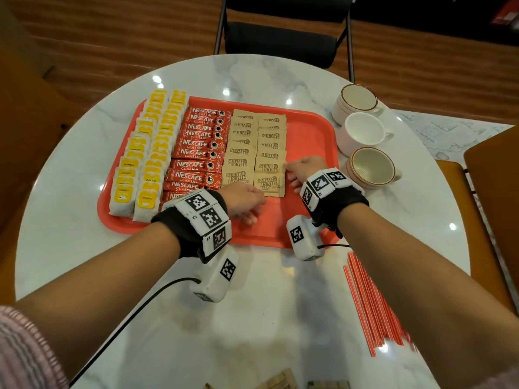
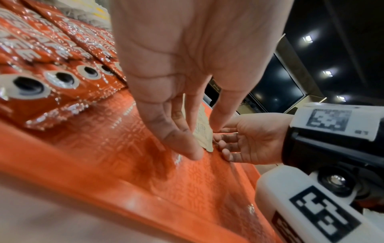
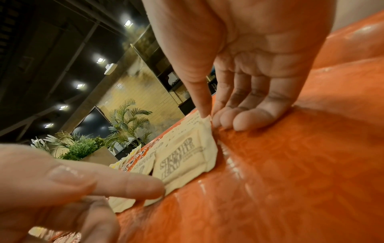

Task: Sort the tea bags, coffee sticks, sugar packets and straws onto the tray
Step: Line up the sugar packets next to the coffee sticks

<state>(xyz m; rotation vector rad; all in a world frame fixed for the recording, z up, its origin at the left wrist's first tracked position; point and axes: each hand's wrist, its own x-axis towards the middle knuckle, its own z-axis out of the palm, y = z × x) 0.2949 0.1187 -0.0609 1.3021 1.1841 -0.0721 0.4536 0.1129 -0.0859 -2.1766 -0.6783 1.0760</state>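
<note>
Tan sugar packets (image 1: 257, 153) in two overlapping columns on tray (image 1: 309, 141); both hands' straight fingers touching edges.

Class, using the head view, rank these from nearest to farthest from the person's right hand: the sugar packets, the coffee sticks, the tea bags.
From the right hand:
1. Sugar packets, touching its fingertips, right of the rows.
2. Coffee sticks, middle column.
3. Tea bags, far left of the tray.

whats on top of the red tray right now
On the tray: tea bags, coffee sticks, sugar packets, plus both hands. The left hand and wristband cover the nearest coffee sticks.
</note>
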